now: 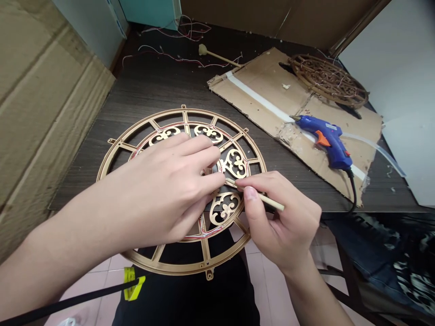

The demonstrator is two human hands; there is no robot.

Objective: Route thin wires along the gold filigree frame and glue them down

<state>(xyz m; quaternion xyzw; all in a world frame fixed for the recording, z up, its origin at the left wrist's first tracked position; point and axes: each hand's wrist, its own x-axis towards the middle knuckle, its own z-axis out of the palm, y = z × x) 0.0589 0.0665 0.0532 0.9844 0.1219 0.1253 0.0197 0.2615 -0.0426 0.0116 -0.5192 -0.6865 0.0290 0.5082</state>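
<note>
A round gold openwork frame with spokes and scrolled ornaments lies partly on the dark table and partly over the front edge. Thin red and white wires run along its inner rings and spokes. My left hand rests across the frame, its fingers bent down near the centre; what they pinch or press is hidden. My right hand grips a thin wooden stick between thumb and fingers. The stick's tip meets a spoke just beside my left fingertips.
A blue glue gun with an orange trigger lies on a cardboard sheet. Behind it sits a second, darker round frame. Loose wires and a stick with a lumpy end are at the back. Cardboard stands left.
</note>
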